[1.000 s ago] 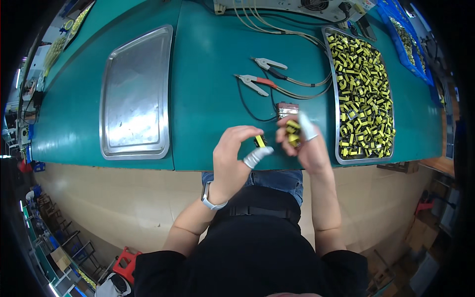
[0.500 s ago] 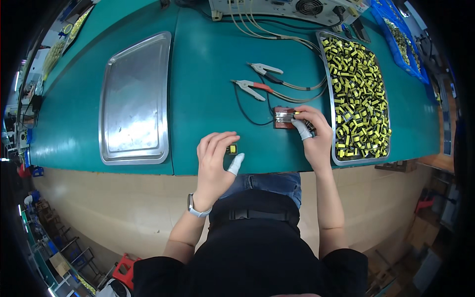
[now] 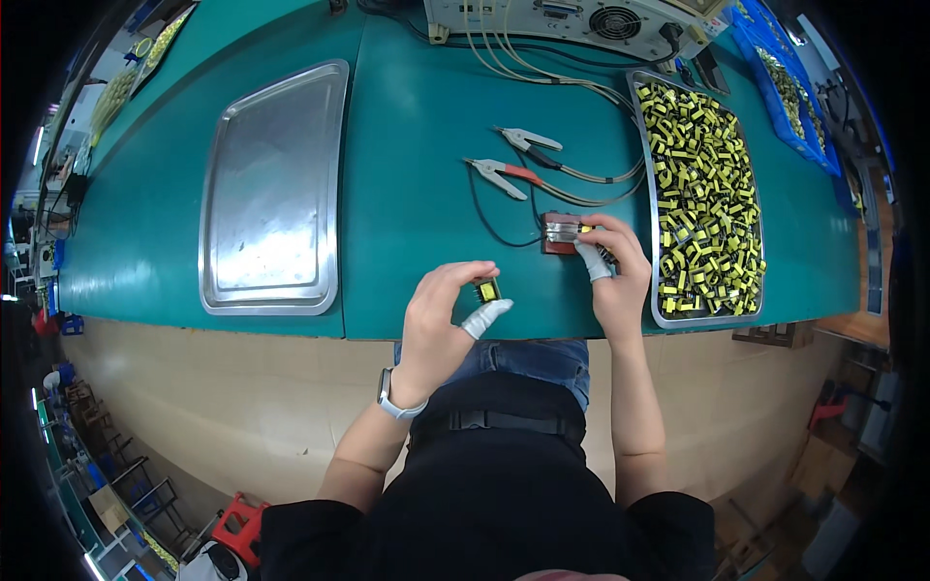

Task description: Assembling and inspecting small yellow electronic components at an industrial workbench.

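Observation:
My left hand (image 3: 441,315), its thumb wrapped in white, pinches a small yellow-and-black transformer (image 3: 487,290) with pins near the table's front edge. To the right, my right hand (image 3: 620,271) has its fingertips closed on another such transformer (image 3: 586,229) at the right end of a small reddish-brown test fixture (image 3: 559,246) with metal strips on top. A white covering is on that thumb too. Something dark shows under the right fingers, too hidden to make out. Dark wires run from the fixture to two clip leads (image 3: 502,180), one with a red sleeve, one black.
A metal tray (image 3: 709,208) heaped with similar transformers stands close to my right hand. On the left lies a bare metal tray (image 3: 271,194). Behind, a boxy instrument (image 3: 572,21) with a fan feeds the cables. Blue bins (image 3: 790,97) stand at the far right.
My left hand has moved right toward the fixture with its transformer, which is now tilted. The right hand stays at the fixture. The whole view has shifted slightly.

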The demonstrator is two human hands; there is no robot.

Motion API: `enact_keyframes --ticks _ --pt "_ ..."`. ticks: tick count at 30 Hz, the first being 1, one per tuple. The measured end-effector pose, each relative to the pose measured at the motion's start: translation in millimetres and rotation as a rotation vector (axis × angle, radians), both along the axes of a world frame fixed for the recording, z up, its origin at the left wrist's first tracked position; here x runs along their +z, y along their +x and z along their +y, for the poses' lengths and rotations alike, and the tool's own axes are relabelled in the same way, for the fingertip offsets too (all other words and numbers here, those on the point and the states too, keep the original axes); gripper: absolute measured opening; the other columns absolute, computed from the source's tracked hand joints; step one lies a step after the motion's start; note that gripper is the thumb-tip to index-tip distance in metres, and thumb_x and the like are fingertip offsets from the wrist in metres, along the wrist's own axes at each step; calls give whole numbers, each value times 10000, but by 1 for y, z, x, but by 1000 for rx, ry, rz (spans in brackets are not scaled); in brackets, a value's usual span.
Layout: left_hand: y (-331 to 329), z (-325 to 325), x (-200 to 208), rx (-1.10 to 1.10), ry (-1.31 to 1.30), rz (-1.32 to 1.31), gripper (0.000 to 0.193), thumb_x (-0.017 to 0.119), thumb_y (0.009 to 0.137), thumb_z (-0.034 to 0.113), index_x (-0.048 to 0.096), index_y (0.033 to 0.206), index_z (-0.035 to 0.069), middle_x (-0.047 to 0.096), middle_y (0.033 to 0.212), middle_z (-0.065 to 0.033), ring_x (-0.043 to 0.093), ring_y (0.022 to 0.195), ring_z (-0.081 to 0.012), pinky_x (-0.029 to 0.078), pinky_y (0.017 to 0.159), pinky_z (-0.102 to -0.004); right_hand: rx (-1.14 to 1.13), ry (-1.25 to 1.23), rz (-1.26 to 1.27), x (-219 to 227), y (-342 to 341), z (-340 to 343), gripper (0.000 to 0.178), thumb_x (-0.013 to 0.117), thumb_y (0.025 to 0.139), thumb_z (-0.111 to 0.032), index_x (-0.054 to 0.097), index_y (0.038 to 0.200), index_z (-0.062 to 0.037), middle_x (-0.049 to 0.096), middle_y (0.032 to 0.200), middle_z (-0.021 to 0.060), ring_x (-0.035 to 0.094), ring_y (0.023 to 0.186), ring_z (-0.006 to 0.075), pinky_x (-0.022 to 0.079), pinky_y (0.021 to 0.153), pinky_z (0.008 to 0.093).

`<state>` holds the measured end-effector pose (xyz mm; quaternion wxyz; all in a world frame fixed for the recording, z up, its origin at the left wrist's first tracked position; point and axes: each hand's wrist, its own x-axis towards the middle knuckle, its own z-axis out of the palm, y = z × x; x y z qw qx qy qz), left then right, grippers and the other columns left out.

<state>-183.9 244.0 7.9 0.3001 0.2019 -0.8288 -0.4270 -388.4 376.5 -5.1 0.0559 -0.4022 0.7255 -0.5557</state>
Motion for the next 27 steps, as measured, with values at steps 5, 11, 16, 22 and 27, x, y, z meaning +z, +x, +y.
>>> enact_keyframes --ticks 5,11,16,22,27 --pt "-6 2 4 -14 -29 17 511 890 804 86 644 1250 49 759 1146 -95 730 1012 -235 565 893 -350 18 133 2 2 -7 4 256 659 826 163 715 1025 14 724 1176 133 721 1054 299 560 860 344" --pt "-10 6 6 -5 34 13 550 899 807 146 633 1284 73 771 1143 -70 728 998 -209 528 846 -334 54 145 65 4 -12 4 212 641 883 125 694 1058 19 715 1131 144 709 1008 288 561 842 350" --pt "-13 7 13 -21 67 51 567 902 804 154 629 1296 79 770 1141 -69 726 999 -211 522 838 -336 198 -87 -969 8 3 9 170 621 1047 -140 642 1164 -18 674 1074 108 664 825 180 523 653 262" --pt "-25 14 13 -61 103 65 569 885 784 89 651 1302 89 769 1167 -61 699 1046 -241 528 854 -356 499 -31 -1246 5 32 2 207 744 977 -215 612 1077 -89 692 1112 78 630 751 85 477 529 202" --pt "-32 12 11 -100 48 65 580 867 797 67 638 1330 83 715 1298 -95 655 1155 -276 534 893 -379 368 -12 -1156 16 21 1 229 814 912 -126 671 1080 -67 686 966 15 632 763 78 477 611 211"
